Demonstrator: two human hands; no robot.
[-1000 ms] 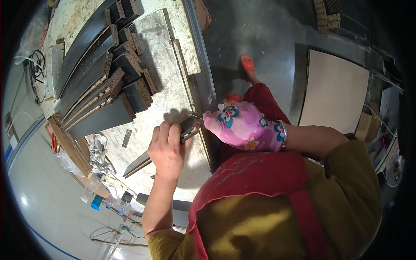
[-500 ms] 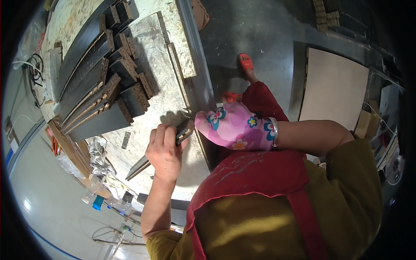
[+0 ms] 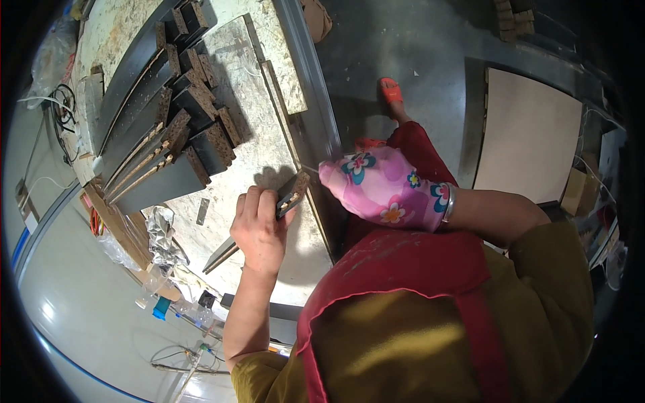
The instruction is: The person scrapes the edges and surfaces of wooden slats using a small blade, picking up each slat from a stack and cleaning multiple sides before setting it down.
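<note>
left hand [image 3: 261,232]: gripping dark board [image 3: 285,196] | right hand [image 3: 383,189]: floral glove [image 3: 396,213] | sandal [image 3: 390,88] mark: illegible

From my end of the head cam, the left hand [image 3: 259,232] has a dark narrow board [image 3: 293,193] gripped over the pale, scuffed workbench [image 3: 299,262], rough brown end angled toward the right hand [image 3: 383,191]. That one's in a pink flowery glove, bunched up just past the bench edge. There's a thin pale sliver [image 3: 308,167] at the glove's tip, way too small for me to ID or say if it's held. Farther up the bench I've got a fanned pile of dark boards [image 3: 154,183], chewed-looking ends facing right, with a little dark strip [image 3: 202,211] and crumpled foil [image 3: 161,232] nearby.
</note>
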